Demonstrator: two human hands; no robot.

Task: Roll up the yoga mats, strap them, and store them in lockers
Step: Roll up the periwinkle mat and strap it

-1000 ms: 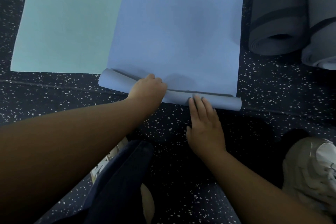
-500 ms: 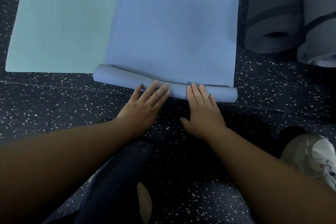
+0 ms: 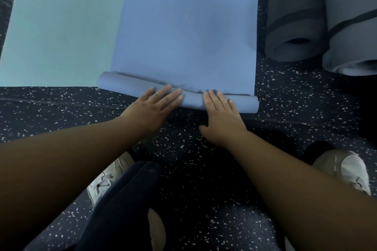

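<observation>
Head view shows a blue mat (image 3: 187,26) spread flat on the speckled floor (image 3: 295,98), its near end already wound into a thin roll (image 3: 130,85) lying crosswise, long axis left to right, just ahead of the hands. Left hand (image 3: 155,108) and right hand (image 3: 221,116) both lie flat, fingers straight and pressing on the roll's near side, gripping nothing; they sit close together near the roll's middle and right part, leaving its left end untended. The unrolled length stretches straight away from the person, so the roll likely has to be pushed forward. A teal mat (image 3: 61,26) lies flat, touching the blue one's left edge. Two grey rolled mats (image 3: 295,16) with dark straps rest at the right, apart from the path.
</observation>
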